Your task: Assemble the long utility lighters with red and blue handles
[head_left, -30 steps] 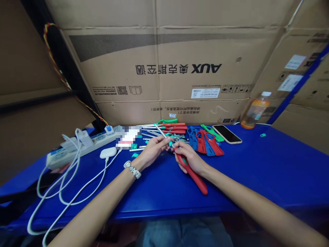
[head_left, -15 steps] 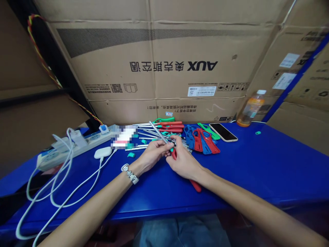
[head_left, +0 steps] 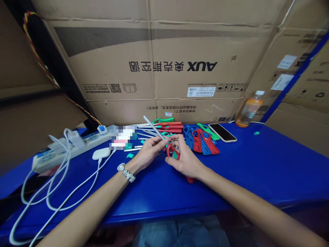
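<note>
Left hand (head_left: 150, 151): grip pinched on lower end of metal tube (head_left: 152, 127). Right hand (head_left: 188, 159): grip wrapped around red handle (head_left: 189, 179).

We wear 1 silvery wristband (head_left: 125, 172) on our left wrist — a rounded piece at an end, then chunky links with a bright metallic shine, their finer detail too small to make out. Our left hand (head_left: 150, 149) and right hand (head_left: 186, 157) are bare, as are our 2 forearms (head_left: 95, 206). Over our lap we have blue trousers (head_left: 182, 231) — faded, denim-like cloth, somewhat blurred.
</note>
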Available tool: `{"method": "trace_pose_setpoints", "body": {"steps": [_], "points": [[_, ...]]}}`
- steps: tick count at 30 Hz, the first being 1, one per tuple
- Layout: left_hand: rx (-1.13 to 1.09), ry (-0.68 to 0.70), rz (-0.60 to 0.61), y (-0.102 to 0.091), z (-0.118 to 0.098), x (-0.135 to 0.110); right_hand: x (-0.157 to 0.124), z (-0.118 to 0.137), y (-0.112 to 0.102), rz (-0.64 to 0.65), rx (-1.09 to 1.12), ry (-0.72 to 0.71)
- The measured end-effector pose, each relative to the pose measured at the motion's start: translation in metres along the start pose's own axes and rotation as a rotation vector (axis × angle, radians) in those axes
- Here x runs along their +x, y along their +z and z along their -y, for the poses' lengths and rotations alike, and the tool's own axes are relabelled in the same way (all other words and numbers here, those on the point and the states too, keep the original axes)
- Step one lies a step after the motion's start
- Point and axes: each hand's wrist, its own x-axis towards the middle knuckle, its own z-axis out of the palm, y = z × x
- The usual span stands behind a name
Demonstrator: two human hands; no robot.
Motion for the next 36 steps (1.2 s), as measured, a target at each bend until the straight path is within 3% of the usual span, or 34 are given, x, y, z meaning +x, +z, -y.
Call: {"method": "trace_pose_setpoints", "body": {"steps": [3,5,10,16,24,29,33,35,36], "points": [[-0.063,0.018,-0.047,-0.007,-0.007,0.000,-0.002,-0.006,-0.004,0.264,0.114,0.198],[-0.082,-0.002,-0.068,-0.004,-0.010,-0.001,-0.003,-0.009,-0.004,0.333,0.171,0.255],[-0.156,-0.004,-0.193,0.021,-0.008,-0.001,-0.004,-0.009,0.007,0.219,0.201,0.191],[-0.104,0.096,-0.279,0.034,-0.002,-0.004,-0.004,-0.002,0.022,0.078,0.006,0.134],[-0.098,0.029,-0.205,0.033,-0.003,-0.002,-0.001,-0.002,0.024,0.051,0.047,0.124],[0.007,0.019,-0.130,0.016,-0.006,0.003,0.004,-0.008,0.016,0.148,0.263,0.201],[0.146,-0.003,-0.143,-0.017,-0.009,0.018,0.015,-0.010,-0.012,0.178,0.272,0.267],[0.397,0.070,-0.183,-0.038,-0.011,0.034,0.026,-0.012,-0.033,0.150,0.141,0.202],[0.624,0.127,-0.183,-0.049,-0.013,0.043,0.034,-0.013,-0.044,0.132,0.023,0.141]]}}
